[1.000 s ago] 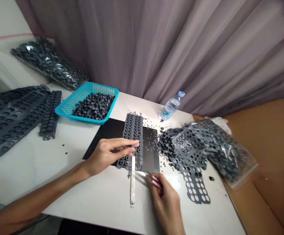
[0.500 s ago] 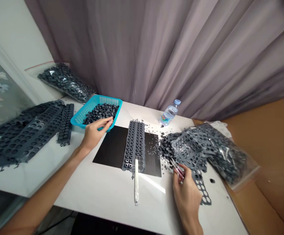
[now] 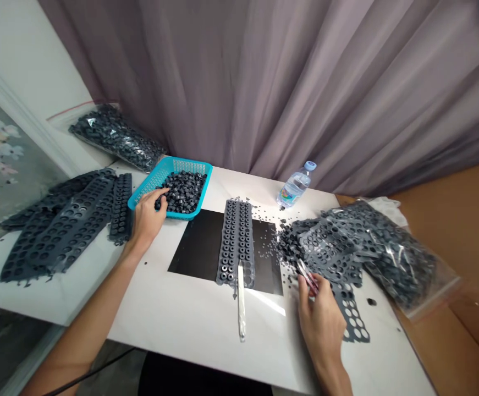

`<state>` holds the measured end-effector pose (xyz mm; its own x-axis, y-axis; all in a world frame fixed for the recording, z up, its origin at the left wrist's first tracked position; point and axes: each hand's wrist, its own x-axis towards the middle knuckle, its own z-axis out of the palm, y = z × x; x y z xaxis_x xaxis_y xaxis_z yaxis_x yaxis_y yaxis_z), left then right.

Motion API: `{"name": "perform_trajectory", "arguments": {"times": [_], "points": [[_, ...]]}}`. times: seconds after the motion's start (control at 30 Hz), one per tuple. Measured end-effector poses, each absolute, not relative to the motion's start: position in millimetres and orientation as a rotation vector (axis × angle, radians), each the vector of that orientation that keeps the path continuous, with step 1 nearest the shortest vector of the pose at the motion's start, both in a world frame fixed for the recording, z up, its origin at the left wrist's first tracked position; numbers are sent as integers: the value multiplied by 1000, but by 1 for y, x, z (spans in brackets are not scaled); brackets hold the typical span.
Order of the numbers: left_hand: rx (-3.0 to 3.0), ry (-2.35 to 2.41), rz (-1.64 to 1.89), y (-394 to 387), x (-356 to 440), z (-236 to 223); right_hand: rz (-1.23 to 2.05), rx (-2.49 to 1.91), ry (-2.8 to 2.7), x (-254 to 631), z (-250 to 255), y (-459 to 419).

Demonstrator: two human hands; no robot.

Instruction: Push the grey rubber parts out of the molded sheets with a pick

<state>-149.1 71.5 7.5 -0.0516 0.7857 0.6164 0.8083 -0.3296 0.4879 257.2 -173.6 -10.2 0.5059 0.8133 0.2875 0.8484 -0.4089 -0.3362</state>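
My left hand is over the left rim of a turquoise basket, its thumb and fingers apart and nothing seen between them. Small black rubber rings are heaped in that basket. In my right hand is a pair of tweezers with reddish handles, its tips pointing at a pile of small black parts. Between the hands, a grey rubber strip with two rows of ring-shaped parts lies on a black mat. A slim white stick rests with its tip on the strip's near end.
Dark punched sheets are stacked at the left. Behind them leans a filled plastic bag. A water bottle stands at the back; punched scrap sheets and another filled bag lie at the right, beside brown cardboard.
My left hand has moved left from the basket's near right side to its left rim, and its fingers have spread. My right hand keeps the tweezers near the pile. The view has shifted slightly.
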Motion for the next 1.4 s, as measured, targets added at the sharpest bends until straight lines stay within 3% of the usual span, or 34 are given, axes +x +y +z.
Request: {"name": "perform_trajectory", "arguments": {"times": [0.33,0.6,0.77,1.03,1.4], "points": [[-2064,-1599,-1496,40,-110,29,29,-2151,-1779,232,0,-102],[-2650,-1331,-1397,1,-48,21,-433,-2204,-2012,222,-5,-68],[-3097,-1201,-1219,-16,-30,6,-513,-2169,-2041,222,-6,-59],[-3281,-1125,-770,-12,-31,-4,-416,-2204,-2060,226,-2,-50],[-3204,-1119,-765,-8,-37,-1,-219,-2312,-2006,227,11,0]]}}
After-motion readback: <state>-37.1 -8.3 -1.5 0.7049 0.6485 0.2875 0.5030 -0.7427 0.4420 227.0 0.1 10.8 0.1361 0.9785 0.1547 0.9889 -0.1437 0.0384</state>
